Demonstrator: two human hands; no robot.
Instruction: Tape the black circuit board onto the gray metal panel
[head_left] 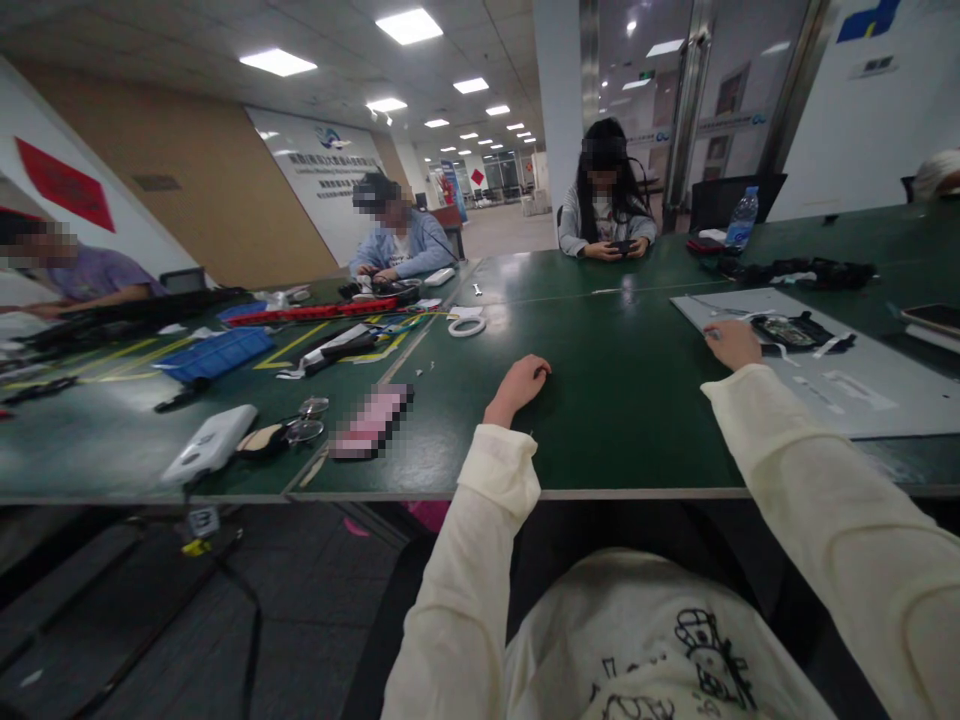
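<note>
Left hand (520,386) loosely curled on table (615,440); right hand (735,345) at grey board (919,375), fingers bent, just beside black device (799,333) lying there. I cannot tell whether either holds anything. Pink phone (373,420) lies left of left hand.

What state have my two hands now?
Left hand: loosely curled on glossy green table, nothing visibly held.
Right hand: over flat grey board; grip unclear.

"What is counted at the right hand (733,343)?"
"One grey board (915,352) is found beneath it, one water bottle (742,222) beyond."
"And around the left hand (520,384)?"
"One tape roll (481,328) is seen beyond; one pink phone (371,422) and one pair of glasses (306,431) are counted to its left."
</note>
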